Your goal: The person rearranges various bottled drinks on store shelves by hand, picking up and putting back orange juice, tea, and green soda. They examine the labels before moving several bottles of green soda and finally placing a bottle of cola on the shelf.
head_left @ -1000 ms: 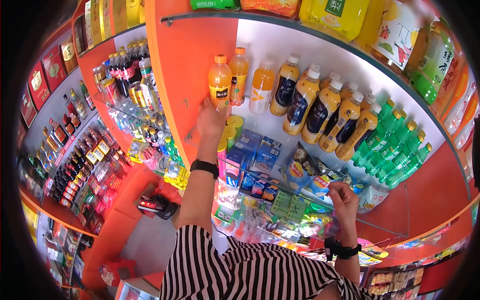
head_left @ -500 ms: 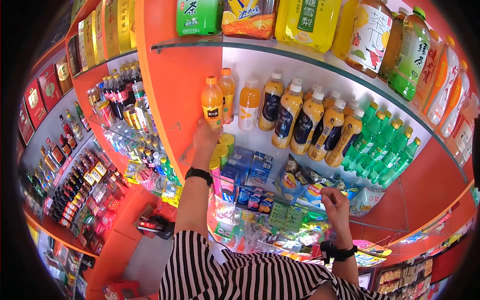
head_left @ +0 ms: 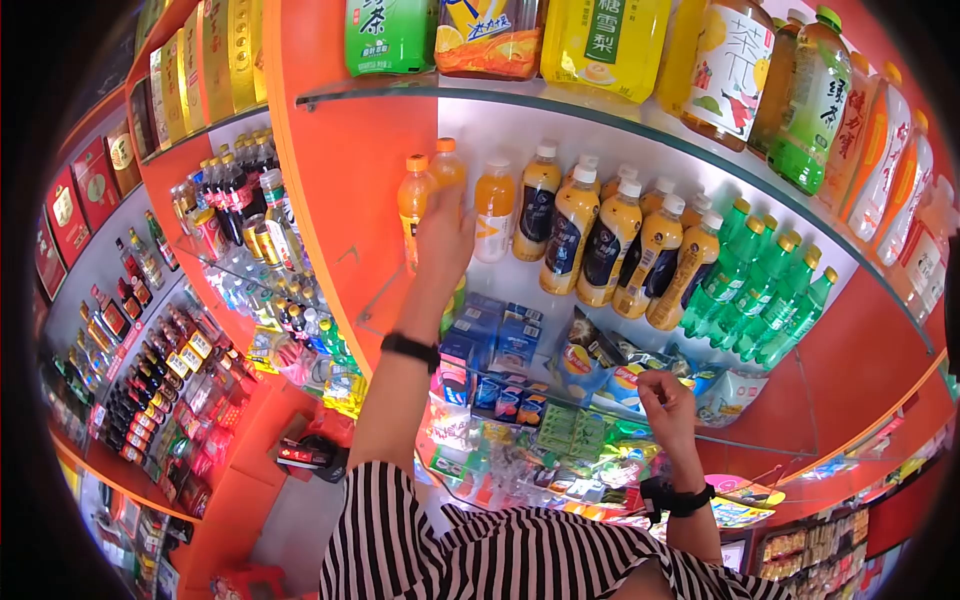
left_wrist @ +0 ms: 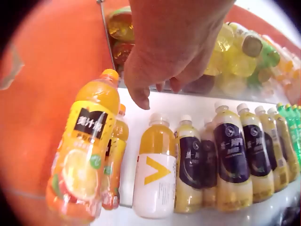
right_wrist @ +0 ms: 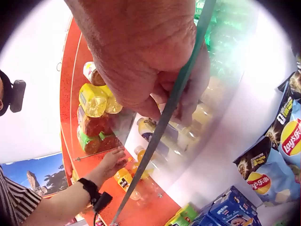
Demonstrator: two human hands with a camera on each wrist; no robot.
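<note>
My left hand (head_left: 445, 240) is up at the left end of the middle shelf, holding nothing. An orange juice bottle with an orange cap (left_wrist: 80, 155) stands beside it at the red side panel, with a second orange juice bottle (left_wrist: 115, 165) behind. In the left wrist view the thumb and bent fingers hang above a white-labelled bottle with a yellow V (left_wrist: 155, 174). To its right stand dark-labelled bottles (left_wrist: 230, 155). My right hand (head_left: 670, 405), loosely curled with nothing in it, hovers by the glass shelf edge (right_wrist: 174, 101), near the chip bags (head_left: 580, 365).
An upper glass shelf (head_left: 600, 115) bears large drink bottles overhead. Green bottles (head_left: 780, 290) line the middle shelf's right side. Below stand blue boxes (head_left: 485, 330) and small packets. Another shelf unit (head_left: 150, 330) with dark bottles is at the left.
My left hand has let go of the front orange juice bottle and moved right and up, leaving it standing at the panel. The right hand stays nearly in place; the head view tilted upward.
</note>
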